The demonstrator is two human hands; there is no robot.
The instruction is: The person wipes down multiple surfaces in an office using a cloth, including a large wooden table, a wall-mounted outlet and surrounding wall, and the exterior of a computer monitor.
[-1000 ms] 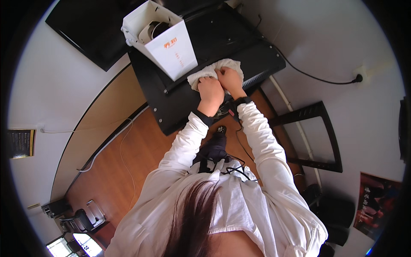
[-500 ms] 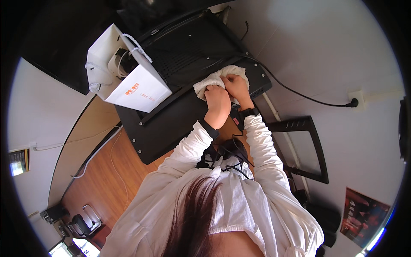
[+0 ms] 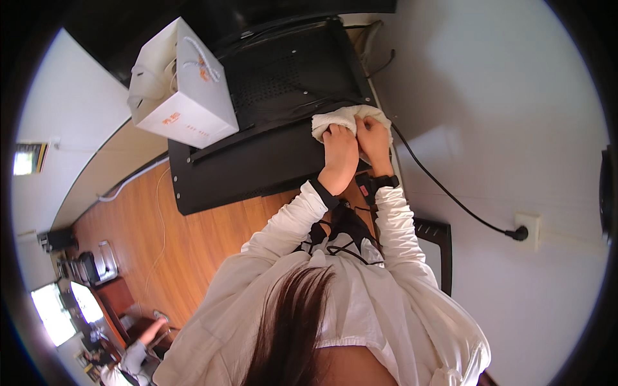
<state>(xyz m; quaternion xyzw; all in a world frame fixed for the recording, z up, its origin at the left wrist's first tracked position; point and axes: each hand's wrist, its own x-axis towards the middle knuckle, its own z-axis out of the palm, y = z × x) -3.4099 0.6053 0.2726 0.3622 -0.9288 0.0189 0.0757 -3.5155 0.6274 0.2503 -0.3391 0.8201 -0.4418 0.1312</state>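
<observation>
A cream-white cloth (image 3: 335, 118) lies bunched over the right end of a black metal cabinet top (image 3: 251, 161). My left hand (image 3: 340, 154) presses on the cloth with its fingers curled into it. Right beside it, my right hand (image 3: 374, 140) grips the cloth with thumb and fingers bent, close to the cabinet's corner. Part of the cloth is hidden under both hands. Black bands circle both wrists.
A white paper bag (image 3: 199, 106) with rope handles stands on the cabinet's left. A black power cord (image 3: 438, 175) runs from near the cloth to a wall socket (image 3: 529, 231). Another person (image 3: 132, 363) sits at the lower left. Wood floor (image 3: 206, 238) shows below.
Both hands have moved the cloth rightward along the cabinet top to its right corner. My view has turned, and another person has come into sight at the lower left.
</observation>
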